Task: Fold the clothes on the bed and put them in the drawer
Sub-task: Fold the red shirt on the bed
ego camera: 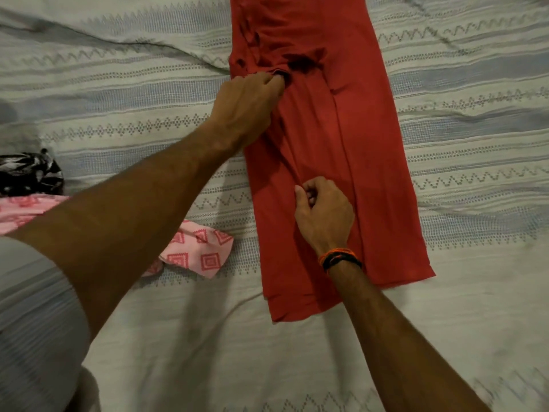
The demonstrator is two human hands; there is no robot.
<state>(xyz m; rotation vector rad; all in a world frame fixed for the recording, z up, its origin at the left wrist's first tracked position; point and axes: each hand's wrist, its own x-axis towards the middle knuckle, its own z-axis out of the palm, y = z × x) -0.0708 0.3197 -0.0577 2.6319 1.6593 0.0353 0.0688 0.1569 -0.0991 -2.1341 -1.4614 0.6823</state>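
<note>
**Red garment runs twelve to six, both hands on its left half**

My left hand (246, 108) is curled at the sleeve area, fingers pinching a bunched fold of the red garment (374, 162). My right hand (323, 215) sits nearer me, at about five o'clock from the left, fingers curled in and nipping a lengthwise crease; a band is on that wrist. The two grips line up along the cloth's long axis, which runs from twelve o'clock, off the top of view, down to six. So I judge the next fold goes across that axis or carries the far end towards me; the right hand is nearer the hem.

The garment lies flat on the bed (475, 120), already narrowed lengthwise, plain red. At nine o'clock a pink patterned cloth (202, 251) and a dark printed one (29, 172) wait.
</note>
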